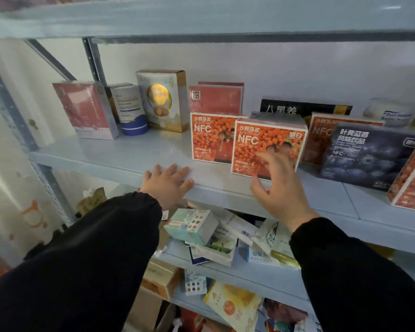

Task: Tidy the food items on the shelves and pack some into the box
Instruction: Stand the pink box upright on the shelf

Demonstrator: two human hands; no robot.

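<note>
Up and left of the left hand, at the shelf's back: pink box, white-and-blue canister, cookie box, all upright. Left hand lies flat on the front lip of the shelf, fingers straight, holding nothing. Between the hands, further back: rear orange NFC box, upright. Right hand is raised, fingers spread and loosely bent, gripping nothing. Its fingertips are at the face of the front orange NFC box; contact is blurred, cannot tell. Right of that hand: dark blueberry box. Below both hands: jumbled packets on the lower shelf.
</note>
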